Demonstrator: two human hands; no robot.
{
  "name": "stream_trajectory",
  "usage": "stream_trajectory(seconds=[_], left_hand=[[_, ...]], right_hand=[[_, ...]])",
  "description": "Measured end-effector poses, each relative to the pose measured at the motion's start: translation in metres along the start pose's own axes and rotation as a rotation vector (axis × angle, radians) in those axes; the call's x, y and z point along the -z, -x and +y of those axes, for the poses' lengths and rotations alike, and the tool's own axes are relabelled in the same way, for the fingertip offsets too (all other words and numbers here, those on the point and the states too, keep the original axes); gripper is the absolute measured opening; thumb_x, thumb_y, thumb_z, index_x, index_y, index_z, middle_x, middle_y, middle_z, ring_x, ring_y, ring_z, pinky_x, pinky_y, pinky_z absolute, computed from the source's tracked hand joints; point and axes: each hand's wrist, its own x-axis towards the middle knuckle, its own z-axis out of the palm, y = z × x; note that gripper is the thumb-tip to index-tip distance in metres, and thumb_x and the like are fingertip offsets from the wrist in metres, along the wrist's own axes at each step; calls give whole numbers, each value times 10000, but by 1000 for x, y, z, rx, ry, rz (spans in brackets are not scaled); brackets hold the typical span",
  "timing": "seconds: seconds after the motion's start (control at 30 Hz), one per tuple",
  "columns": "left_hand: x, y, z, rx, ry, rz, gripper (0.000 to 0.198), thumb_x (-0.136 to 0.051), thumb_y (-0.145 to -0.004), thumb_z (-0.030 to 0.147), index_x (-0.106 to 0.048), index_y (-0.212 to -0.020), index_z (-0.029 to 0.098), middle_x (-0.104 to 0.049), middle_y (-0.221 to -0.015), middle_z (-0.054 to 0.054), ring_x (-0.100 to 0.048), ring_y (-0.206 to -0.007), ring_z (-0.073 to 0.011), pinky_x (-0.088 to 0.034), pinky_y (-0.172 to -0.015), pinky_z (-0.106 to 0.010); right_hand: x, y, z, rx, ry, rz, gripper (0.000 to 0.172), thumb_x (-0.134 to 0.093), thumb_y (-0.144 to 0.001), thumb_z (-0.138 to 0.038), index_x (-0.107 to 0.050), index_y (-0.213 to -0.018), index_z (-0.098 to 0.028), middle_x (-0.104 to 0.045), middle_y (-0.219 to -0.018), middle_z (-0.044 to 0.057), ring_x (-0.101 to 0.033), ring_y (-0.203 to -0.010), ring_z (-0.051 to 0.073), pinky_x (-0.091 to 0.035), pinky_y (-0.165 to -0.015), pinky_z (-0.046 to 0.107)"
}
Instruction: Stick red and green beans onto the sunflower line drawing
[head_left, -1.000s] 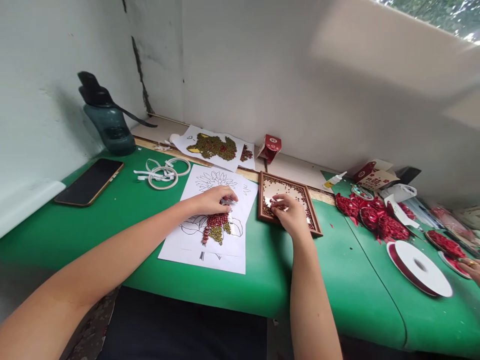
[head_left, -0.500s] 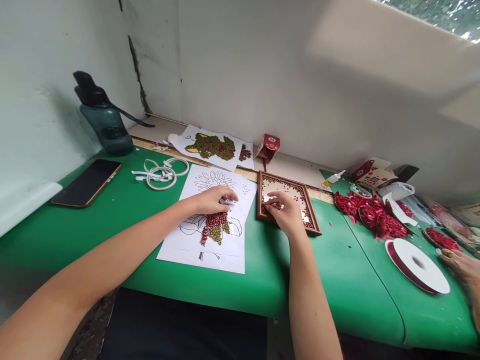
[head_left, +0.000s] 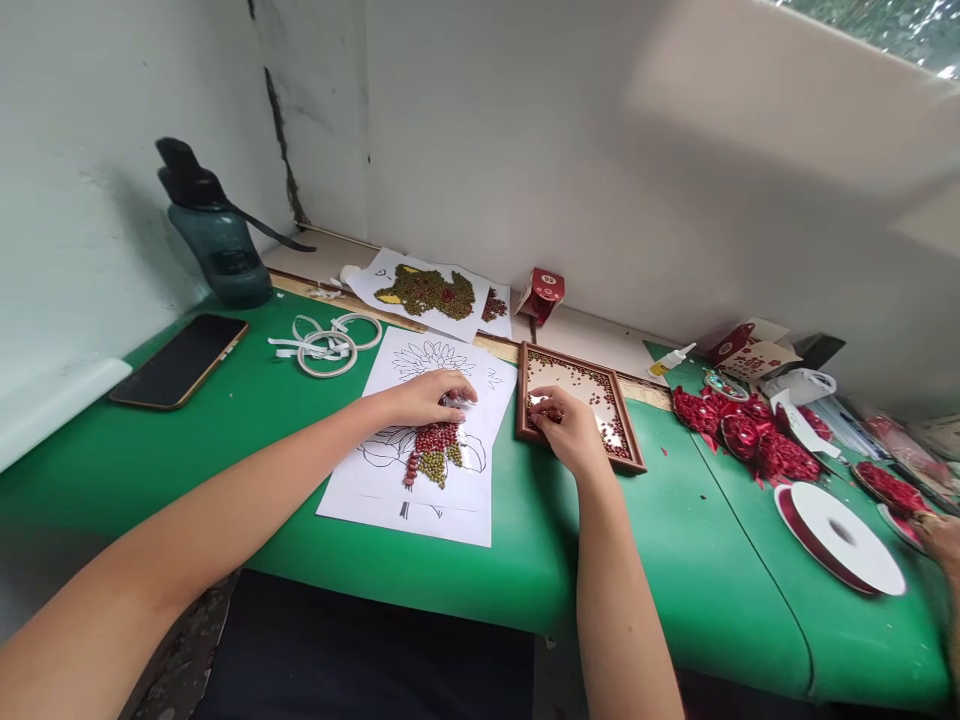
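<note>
Hidden: the right grip covers the near left corner of the wooden frame. Its fingertips press together down among the red beans, and whether one is pinched between them cannot be told.
Hard to make out: the left grip curls shut around a small pale thing, too small to identify.
Cut off: another person's hand shows only partly at the right edge, near the ribbon spool.
Counts: two grips, one frame, one flower sheet, one phone, one water bottle, one spool. The white rings overlap too much to count surely.
Sheet look: white paper with a flower drawn in black outline. A patch of red beans lies in its middle, and a smaller patch of green beans touches it below.
Frame look: brown rim, shiny bed, with red beans thick along the edges and scattered inside.
Place: sheet and frame lie side by side on the green tabletop, the sheet under the left grip and the frame just to its right.
Behind: a finished bean picture lies by the wall.
</note>
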Motion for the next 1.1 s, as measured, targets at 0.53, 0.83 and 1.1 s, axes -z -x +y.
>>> stream_trajectory(seconds=[0.53, 0.83, 1.1], left_hand=[[0, 1, 0, -31, -21, -5, 280, -698, -907, 331, -680, -1165, 225, -659, -1186, -71, -606, -1127, -249, -458, -989, -382], [1, 3, 5, -24, -24, -5, 303, -698, -916, 400, -691, -1167, 232, -656, -1210, -79, -601, -1149, -267, -451, -1004, -400], [0, 3, 7, -28, -52, -6, 271, -692, -923, 370, -693, -1156, 233, -652, -1206, -74, -600, -1143, -259, -442, -1002, -395]], right_hand=[[2, 3, 2, -63, -54, -24, 339, -616, -778, -235, -612, -1116, -263, -771, -903, 39, -721, -834, 223, -534, -756, 353], [4, 1, -1, -51, 49, 193, 235, -583, -809, -262, -586, -1044, -265, -757, -875, 31, -650, -786, 225, -461, -749, 348], [6, -2, 2, -102, 112, 384, 286, -576, -865, -388, -665, -1091, -236, -768, -847, 67, -643, -738, 250, -431, -726, 363]])
